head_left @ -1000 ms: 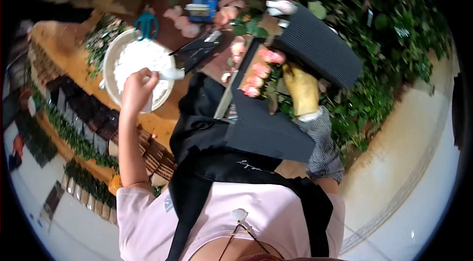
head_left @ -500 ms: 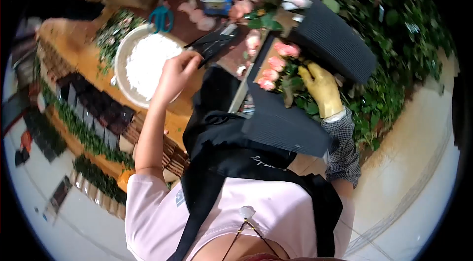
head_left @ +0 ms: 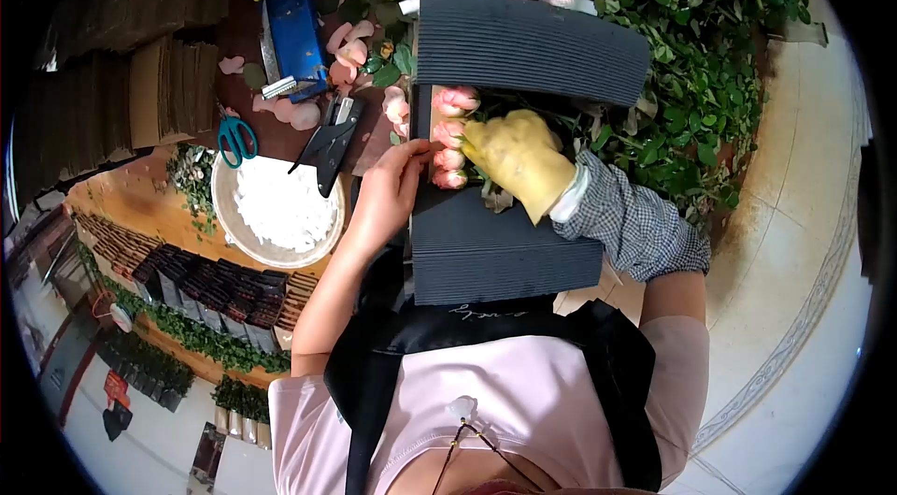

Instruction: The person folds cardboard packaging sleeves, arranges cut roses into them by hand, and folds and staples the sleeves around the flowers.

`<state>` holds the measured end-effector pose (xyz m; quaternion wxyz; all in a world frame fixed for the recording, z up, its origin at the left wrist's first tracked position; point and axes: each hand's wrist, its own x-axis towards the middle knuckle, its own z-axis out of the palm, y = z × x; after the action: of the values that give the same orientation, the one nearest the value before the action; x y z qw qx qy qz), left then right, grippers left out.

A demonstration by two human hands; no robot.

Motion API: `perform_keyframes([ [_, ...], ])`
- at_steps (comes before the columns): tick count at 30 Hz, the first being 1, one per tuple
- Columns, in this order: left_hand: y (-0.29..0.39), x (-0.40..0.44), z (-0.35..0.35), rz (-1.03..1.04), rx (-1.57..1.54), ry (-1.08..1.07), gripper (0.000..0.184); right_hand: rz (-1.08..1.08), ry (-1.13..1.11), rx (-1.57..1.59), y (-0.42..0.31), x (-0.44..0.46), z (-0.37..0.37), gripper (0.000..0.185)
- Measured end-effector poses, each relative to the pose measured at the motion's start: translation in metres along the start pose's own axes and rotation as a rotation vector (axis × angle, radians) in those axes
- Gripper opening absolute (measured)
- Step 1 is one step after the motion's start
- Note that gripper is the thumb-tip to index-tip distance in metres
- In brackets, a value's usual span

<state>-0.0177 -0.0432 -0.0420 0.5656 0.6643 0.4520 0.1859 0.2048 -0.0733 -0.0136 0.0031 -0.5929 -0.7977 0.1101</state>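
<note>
A row of pink roses (head_left: 456, 101) lies between two dark ribbed pads (head_left: 533, 46) on a stand. My right hand (head_left: 523, 158), in a yellow glove and checked sleeve, is closed around a rose (head_left: 449, 133) just below its bloom. At the left side of the row is my bare left hand (head_left: 392, 185), its fingers pressed together and their tips against the blooms. Whether it pinches something small is hidden. Beside this hand lies a black stapler-like tool (head_left: 329, 142). Left of it stands a round bowl (head_left: 224, 230) full of small white pieces.
Teal-handled scissors (head_left: 237, 141) lie above the bowl. A blue box-like tool (head_left: 293, 28) and loose pink petals (head_left: 351, 53) are farther back. Leafy stems (head_left: 682, 74) pile up at the right. Cardboard stacks (head_left: 173, 88) stand at the left.
My left hand has moved right, from over the bowl to the roses. My gloved right hand has moved left onto a rose. The view has turned, bringing the pads level.
</note>
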Motion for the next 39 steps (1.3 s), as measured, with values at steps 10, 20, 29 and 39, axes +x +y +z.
perform_keyframes([
  [10, 0.027, 0.005, -0.022, 0.048, 0.19, 0.026, 0.017, -0.043, -0.513, -0.072, -0.01, 0.01, -0.029, 0.073],
  [20, 0.014, 0.044, -0.003, 0.535, 0.552, -0.101, 0.05, -0.032, -0.167, 0.1, 0.0, -0.005, 0.0, 0.062],
  [29, 0.005, 0.034, 0.0, 0.51, 0.584, -0.039, 0.056, 0.053, -0.127, 0.276, 0.016, -0.011, -0.013, 0.041],
  [39, 0.013, 0.039, -0.013, 0.498, 0.404, -0.088, 0.028, 0.149, -0.102, 0.179, 0.015, -0.006, -0.007, 0.039],
])
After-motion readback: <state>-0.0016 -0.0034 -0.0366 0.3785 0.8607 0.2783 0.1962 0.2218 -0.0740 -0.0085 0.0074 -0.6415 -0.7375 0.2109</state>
